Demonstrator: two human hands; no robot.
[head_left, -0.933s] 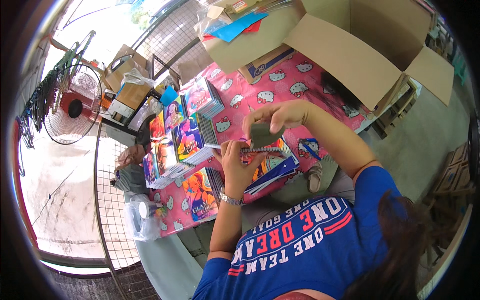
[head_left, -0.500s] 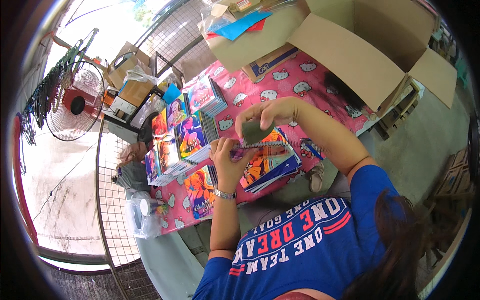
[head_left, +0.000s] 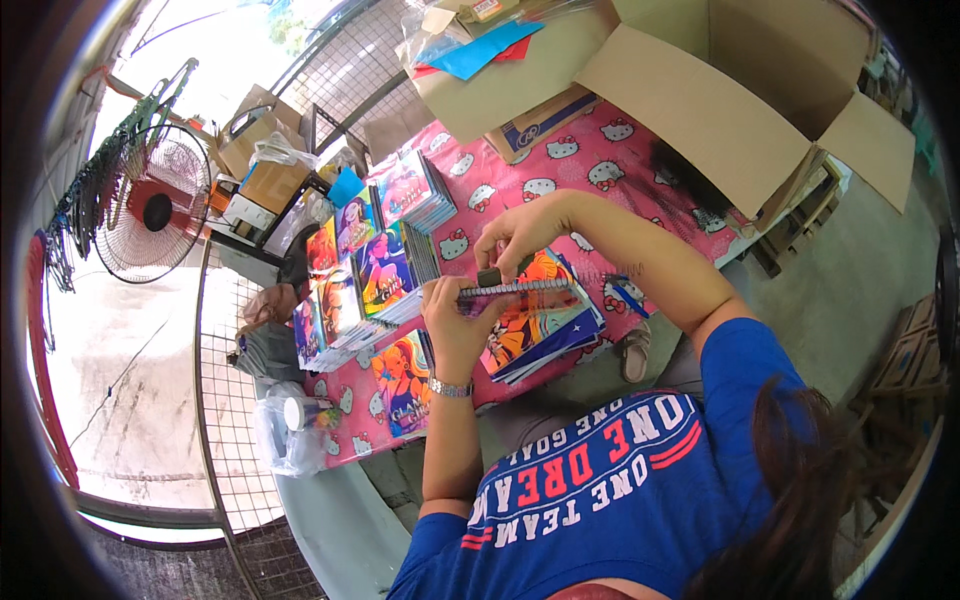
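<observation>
My left hand, with a metal watch at the wrist, grips a spiral notebook by its left end. The notebook is held edge-up, and its wire coil runs along the top. Above that coil, my right hand pinches a small dark green piece with bent fingers. It is at the coil's left part; I cannot tell its kind or whether it touches. Beneath lies a pile of colourful covers. Loose coil wire and a blue pen-like tool lie to its right.
Stacks of finished-looking notebooks stand left on the pink patterned tablecloth. Another notebook pile is at the near edge. A large open carton occupies the far right. A fan stands at left; a plastic bag hangs beside the table.
My right hand has come down a little toward the coil. The dark green piece, broad and flat to view before, now shows much smaller and lower, near my left fingers.
</observation>
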